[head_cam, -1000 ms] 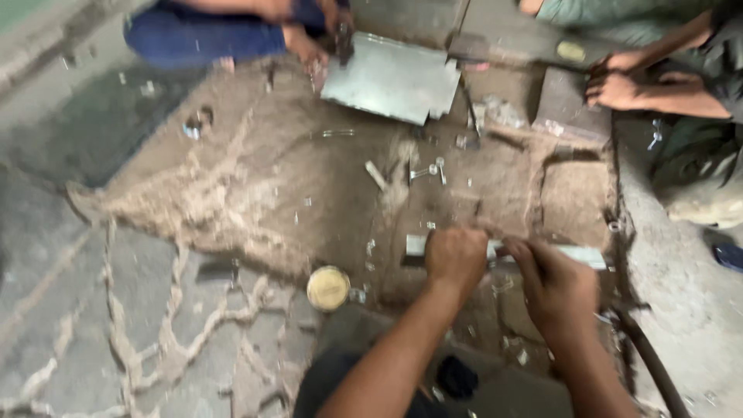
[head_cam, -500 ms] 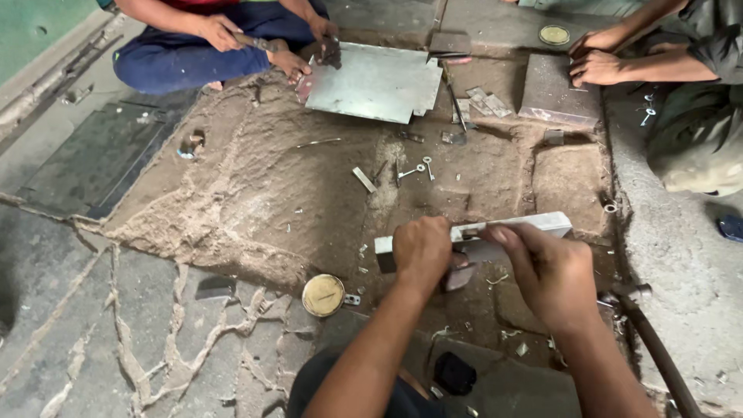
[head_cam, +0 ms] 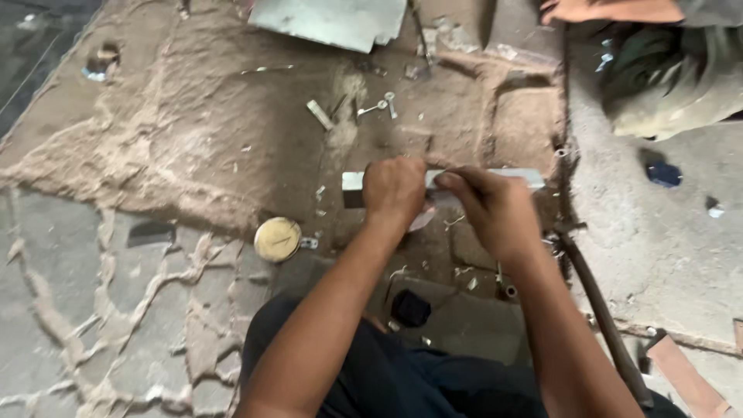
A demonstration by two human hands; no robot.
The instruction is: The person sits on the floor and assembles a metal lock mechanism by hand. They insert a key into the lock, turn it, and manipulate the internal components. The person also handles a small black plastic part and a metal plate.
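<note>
A long pale metal bar lies across the rough dirt floor in front of me. My left hand is closed over its middle and presses it down. My right hand is next to it on the right, fingers pinched at the bar's upper edge; a thin tool may be in them, but I cannot tell. A small curved metal piece shows under my left wrist. Small metal scraps lie around the bar.
A round yellowish tin sits to the left of my arms. A grey metal sheet lies at the top. Another person's hand and clothed leg are top right. A dark rod runs down the right. Keys lie beyond the bar.
The view has moved closer and lower, so the people at the top are mostly out of frame. Both hands stay on the bar, with the right hand's fingers now drawn closer to the left hand.
</note>
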